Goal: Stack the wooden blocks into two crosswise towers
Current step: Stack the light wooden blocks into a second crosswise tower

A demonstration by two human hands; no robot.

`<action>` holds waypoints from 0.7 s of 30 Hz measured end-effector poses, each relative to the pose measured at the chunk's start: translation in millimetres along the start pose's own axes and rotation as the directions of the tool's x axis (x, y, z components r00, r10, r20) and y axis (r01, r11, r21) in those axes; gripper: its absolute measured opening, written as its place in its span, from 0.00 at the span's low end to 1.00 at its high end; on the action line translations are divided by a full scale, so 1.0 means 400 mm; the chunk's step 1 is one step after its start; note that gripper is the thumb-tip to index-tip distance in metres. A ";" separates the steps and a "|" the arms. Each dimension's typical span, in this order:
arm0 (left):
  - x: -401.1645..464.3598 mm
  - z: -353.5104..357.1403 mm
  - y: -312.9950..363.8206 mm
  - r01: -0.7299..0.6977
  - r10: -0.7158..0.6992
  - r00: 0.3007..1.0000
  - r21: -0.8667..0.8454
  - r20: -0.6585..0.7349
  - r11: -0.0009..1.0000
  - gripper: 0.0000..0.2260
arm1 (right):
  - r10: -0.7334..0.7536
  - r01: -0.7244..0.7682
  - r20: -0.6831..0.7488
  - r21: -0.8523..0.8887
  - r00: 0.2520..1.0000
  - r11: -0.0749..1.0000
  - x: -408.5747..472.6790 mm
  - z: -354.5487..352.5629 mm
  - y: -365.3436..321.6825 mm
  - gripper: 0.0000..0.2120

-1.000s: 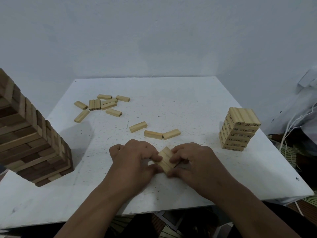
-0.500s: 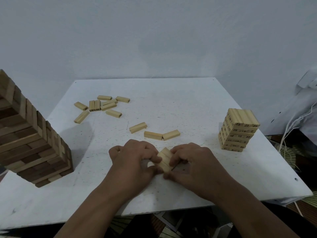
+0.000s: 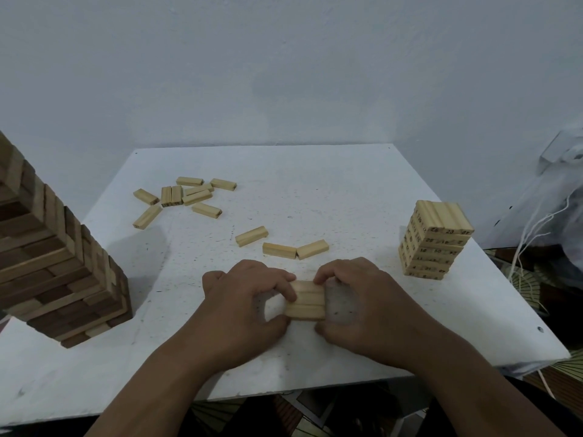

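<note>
1. The set of three blocks (image 3: 306, 300) between the hands lay skewed a second ago, one corner pointing away from the person; it now sits square to the table's (image 3: 315, 190) near edge, its three blocks side by side and flush.
2. The left hand (image 3: 249, 305) has its fingers curled against the set's left end, thumb at the near corner; the right hand (image 3: 353, 305) pinches the right end the same way, so both hands grip the one set (the fingertips of the right are partly tucked under, so how far they wrap is hard to tell).
3. The squared set lies flat on the table near the front edge, well apart from the small numbered tower (image 3: 435, 241) at the right; it probably serves as a ready layer for that tower.
4. Three loose blocks (image 3: 282, 244) lie just beyond the hands; a scatter of more blocks (image 3: 186, 198) lies at the far left.
5. The large dark tower (image 3: 56, 266) stands at the left edge, seemingly finished; the light one is low, so much stacking remains.
</note>
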State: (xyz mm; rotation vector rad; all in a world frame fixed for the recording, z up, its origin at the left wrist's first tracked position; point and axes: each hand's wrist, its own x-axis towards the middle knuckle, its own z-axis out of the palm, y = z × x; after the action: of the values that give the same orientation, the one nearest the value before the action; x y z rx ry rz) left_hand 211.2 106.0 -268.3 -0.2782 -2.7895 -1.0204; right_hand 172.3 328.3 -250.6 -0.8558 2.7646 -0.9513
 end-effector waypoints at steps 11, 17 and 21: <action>-0.002 0.004 -0.006 0.017 -0.017 1.000 -0.017 0.007 1.000 0.10 | -0.065 0.064 -0.018 -0.066 0.998 0.996 0.003 -0.004 0.014 0.14; 0.000 -0.002 -0.002 0.027 -0.027 0.999 0.024 0.032 0.999 0.10 | -0.066 0.063 -0.062 -0.042 0.996 0.997 0.008 -0.003 0.013 0.15; -0.002 -0.006 0.004 0.038 -0.039 0.999 0.022 0.028 0.999 0.14 | -0.055 0.053 -0.055 -0.038 0.997 0.998 0.006 -0.006 0.014 0.17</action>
State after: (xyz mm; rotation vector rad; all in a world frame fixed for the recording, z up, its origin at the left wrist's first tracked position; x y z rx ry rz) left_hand 212.4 105.5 -265.7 -0.2396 -2.8404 -1.0018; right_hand 167.1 332.0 -251.9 -0.9283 2.8280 -0.9509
